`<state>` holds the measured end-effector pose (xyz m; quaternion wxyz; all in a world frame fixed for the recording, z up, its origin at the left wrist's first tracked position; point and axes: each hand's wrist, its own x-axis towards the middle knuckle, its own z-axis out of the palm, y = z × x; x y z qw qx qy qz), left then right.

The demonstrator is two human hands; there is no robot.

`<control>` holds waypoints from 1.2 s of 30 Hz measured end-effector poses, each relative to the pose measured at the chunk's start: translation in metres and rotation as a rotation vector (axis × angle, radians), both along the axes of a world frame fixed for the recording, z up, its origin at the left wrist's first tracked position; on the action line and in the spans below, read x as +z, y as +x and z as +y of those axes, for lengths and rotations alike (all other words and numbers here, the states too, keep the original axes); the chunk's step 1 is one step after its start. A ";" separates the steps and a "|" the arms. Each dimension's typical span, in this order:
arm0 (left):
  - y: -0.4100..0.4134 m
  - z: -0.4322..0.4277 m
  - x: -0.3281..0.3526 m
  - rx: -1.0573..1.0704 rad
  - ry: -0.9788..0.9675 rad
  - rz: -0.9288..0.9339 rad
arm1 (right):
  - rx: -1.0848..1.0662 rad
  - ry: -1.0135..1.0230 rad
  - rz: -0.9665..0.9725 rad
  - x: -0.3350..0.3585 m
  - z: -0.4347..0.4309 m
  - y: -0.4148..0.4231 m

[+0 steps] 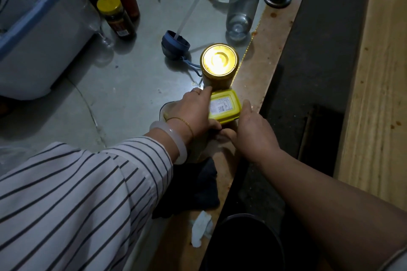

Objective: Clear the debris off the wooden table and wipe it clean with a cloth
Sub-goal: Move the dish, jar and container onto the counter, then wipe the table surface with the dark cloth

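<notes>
both hands clamp the yellow box at the near edge of the wooden table: the left hand wraps fingers along one side, the right hand presses its thumb to the other, fingers tucked beneath. the box sits just beside the gold-lidded jar. it is best lifted level and straight up, clear of that jar. the dark cloth lies below the left wrist, a crumpled tissue near it, not yet cleared.
</notes>
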<state>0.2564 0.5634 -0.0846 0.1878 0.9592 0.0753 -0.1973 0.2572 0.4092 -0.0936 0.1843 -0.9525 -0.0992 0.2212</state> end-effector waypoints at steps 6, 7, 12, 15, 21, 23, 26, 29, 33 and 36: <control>-0.035 0.004 0.005 0.048 -0.006 -0.252 | -0.164 0.095 0.115 0.004 0.002 -0.029; -0.043 0.006 0.004 0.056 -0.023 -0.294 | -0.169 0.103 0.122 0.005 0.003 -0.035; -0.078 0.008 -0.006 0.045 -0.108 -0.356 | -0.106 0.167 0.173 -0.002 0.012 -0.059; -0.092 0.001 -0.010 0.048 -0.116 -0.316 | 0.045 0.195 0.261 -0.008 0.017 -0.071; -0.119 -0.009 -0.016 0.022 -0.144 -0.115 | 0.209 0.024 0.282 -0.016 0.016 -0.089; -0.126 -0.009 -0.017 -0.002 -0.058 0.015 | 0.196 -0.008 0.243 -0.016 0.013 -0.091; -0.131 -0.009 -0.016 -0.067 0.078 0.166 | 0.141 0.072 0.203 -0.013 0.009 -0.095; -0.131 -0.010 -0.010 -0.068 0.130 0.181 | 0.060 0.260 0.245 -0.006 0.006 -0.100; -0.126 -0.020 0.011 -0.013 0.030 0.180 | -0.101 0.521 0.355 0.010 -0.008 -0.106; -0.120 -0.034 0.034 0.149 -0.299 0.188 | -0.273 0.754 0.387 0.027 -0.028 -0.103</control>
